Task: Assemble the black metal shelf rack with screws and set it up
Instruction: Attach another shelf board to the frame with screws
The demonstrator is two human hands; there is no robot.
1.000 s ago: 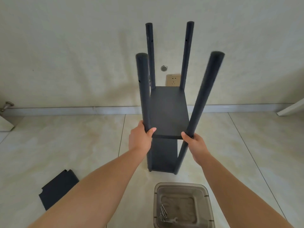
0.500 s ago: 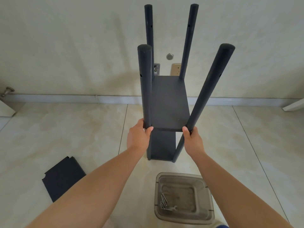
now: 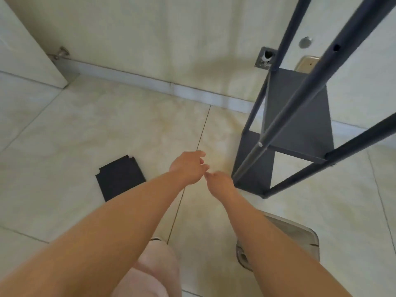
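Black metal rack (image 3: 297, 125) stands on the tiled floor (image 3: 107, 129) at the right of the view, close to the wall (image 3: 171, 39), its four poles rising past the top edge and two shelf plates fixed between them, one low by the floor and one higher up. A silver screw head (image 3: 260, 144) shows on the near left pole at the upper plate. Both hands are out in front and off the rack: the left hand (image 3: 188, 168) hovers with fingers loosely curled, holding nothing, and the right hand (image 3: 220, 183) sits just beside it, fingers relaxed, empty too, their fingertips nearly meeting. A loose black shelf panel (image 3: 120, 180) lies flat on the floor to the left, well apart from the rack. A grey plastic tray (image 3: 300, 236) rests on the floor under the right forearm, contents hidden.
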